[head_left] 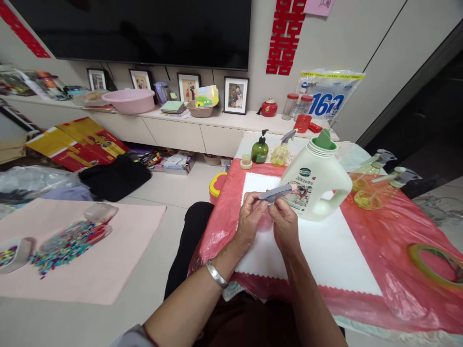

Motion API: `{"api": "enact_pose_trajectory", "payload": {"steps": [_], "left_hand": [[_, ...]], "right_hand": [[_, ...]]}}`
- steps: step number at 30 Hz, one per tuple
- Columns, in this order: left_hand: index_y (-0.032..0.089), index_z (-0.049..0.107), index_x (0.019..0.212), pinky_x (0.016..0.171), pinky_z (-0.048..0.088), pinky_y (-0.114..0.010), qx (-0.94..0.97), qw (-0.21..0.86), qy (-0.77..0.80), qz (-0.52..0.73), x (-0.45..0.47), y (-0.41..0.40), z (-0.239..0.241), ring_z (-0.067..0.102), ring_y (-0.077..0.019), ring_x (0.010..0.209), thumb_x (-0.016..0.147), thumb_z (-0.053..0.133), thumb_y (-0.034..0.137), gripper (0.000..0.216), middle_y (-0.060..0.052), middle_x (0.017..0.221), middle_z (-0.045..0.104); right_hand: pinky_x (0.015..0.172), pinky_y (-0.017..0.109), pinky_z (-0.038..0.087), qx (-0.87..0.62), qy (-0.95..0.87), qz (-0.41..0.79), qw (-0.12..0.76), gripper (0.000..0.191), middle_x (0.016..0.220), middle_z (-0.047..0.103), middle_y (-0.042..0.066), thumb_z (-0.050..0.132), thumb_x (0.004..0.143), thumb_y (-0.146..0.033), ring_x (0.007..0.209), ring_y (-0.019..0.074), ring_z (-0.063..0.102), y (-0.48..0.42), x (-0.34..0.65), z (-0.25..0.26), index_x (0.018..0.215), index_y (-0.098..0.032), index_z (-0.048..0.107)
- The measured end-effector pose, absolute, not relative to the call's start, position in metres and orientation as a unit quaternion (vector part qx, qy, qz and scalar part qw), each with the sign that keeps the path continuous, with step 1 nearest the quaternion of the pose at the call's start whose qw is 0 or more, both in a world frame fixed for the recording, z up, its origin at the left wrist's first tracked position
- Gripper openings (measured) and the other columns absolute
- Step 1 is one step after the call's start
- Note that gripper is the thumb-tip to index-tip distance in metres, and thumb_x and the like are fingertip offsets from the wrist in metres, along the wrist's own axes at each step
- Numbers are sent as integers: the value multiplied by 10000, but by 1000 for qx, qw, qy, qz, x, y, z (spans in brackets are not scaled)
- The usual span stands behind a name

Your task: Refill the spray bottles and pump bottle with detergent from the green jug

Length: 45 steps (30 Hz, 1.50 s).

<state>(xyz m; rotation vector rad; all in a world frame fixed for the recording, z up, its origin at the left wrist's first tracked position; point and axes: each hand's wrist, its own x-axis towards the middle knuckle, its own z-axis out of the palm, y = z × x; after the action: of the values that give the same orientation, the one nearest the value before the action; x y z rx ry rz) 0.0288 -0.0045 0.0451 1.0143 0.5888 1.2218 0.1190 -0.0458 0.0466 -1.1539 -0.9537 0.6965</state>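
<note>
Your left hand (248, 219) and right hand (285, 224) both grasp a clear spray bottle (265, 223), fingers closed around its neck under the grey trigger head (274, 193), above the white mat (325, 250). Your fingers cover much of it, so its contents are hard to judge. Just beyond, rightward, stands a pale jug (314, 176); farther right, two spray bottles (374, 195) contain yellowish liquid.
</note>
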Motion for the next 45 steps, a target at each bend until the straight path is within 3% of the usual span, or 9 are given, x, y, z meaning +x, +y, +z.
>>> {"api": "enact_pose_trajectory", "payload": {"steps": [6, 15, 20, 32, 36, 45], "left_hand": [[237, 662, 1023, 937, 491, -324, 436, 668, 242, 552, 29, -3, 45, 633, -187, 986, 891, 663, 391, 203, -21, 1004, 681], [223, 651, 984, 918, 481, -319, 432, 676, 225, 553, 29, -4, 48, 627, -182, 962, 895, 651, 374, 176, -18, 978, 676], [222, 653, 982, 916, 479, -315, 434, 678, 211, 555, 27, -4, 49, 631, -185, 970, 915, 621, 354, 152, -23, 977, 683], [198, 636, 999, 913, 471, -317, 462, 660, 240, 541, 28, -4, 52, 610, -176, 956, 784, 773, 333, 289, -27, 981, 647], [197, 623, 950, 929, 465, -327, 496, 613, 275, 550, 32, -1, 50, 598, -175, 947, 767, 765, 279, 246, -23, 946, 632], [201, 643, 986, 962, 457, -347, 554, 567, 276, 544, 30, 2, 40, 592, -191, 998, 813, 735, 311, 224, -45, 999, 630]], "right_hand": [[947, 407, 501, -518, -405, 291, 695, 296, 1055, 712, 51, 693, 840, -401, 1007, 218, 641, -43, 116, 44, 1066, -210, 677], [987, 416, 447, -561, -444, 186, 673, 239, 1032, 679, 56, 741, 806, -386, 1049, 232, 597, -43, 116, 58, 961, -204, 746], [895, 393, 476, -595, -454, 145, 648, 236, 945, 687, 46, 703, 832, -416, 941, 217, 607, -45, 113, 60, 922, -201, 736], [803, 352, 470, -630, -448, 61, 632, 200, 828, 668, 30, 646, 835, -389, 836, 201, 596, -45, 108, 54, 828, -196, 700], [828, 362, 481, -626, -434, 78, 643, 193, 848, 678, 42, 634, 845, -377, 860, 210, 603, -46, 108, 47, 848, -194, 697], [972, 402, 508, -524, -411, 247, 704, 328, 1032, 733, 77, 557, 930, -442, 1029, 216, 658, -48, 119, 38, 1045, -183, 722]]}}
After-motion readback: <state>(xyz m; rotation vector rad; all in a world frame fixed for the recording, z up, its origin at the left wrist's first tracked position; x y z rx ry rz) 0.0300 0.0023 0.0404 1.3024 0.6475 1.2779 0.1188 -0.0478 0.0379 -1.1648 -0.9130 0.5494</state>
